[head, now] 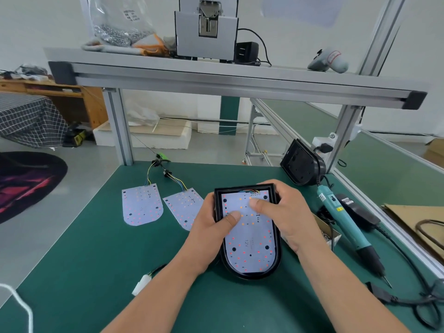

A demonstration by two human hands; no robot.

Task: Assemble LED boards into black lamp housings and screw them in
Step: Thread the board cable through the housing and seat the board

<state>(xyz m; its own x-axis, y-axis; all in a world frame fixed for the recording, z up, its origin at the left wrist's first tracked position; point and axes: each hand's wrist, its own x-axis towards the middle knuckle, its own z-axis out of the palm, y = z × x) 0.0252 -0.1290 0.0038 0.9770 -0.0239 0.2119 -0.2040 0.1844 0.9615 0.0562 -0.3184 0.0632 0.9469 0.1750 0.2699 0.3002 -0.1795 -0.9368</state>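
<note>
At frame centre on the green tabletop (96, 260), my left hand (209, 228) and right hand (286, 212) clamp fingers round the glossy black lamp housing (251, 275), thumbs pressing its flat white LED board (249, 246). Long axis runs up-down: square end up, rounded end down.

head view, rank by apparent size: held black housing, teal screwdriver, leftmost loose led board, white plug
1. black housing
2. teal screwdriver and leftmost LED board: alike, long-thin versus broad, not ranked
3. white plug

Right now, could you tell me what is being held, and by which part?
Left hand and right hand grip the black lamp housing by its sides, thumbs pressing the LED board.
</note>
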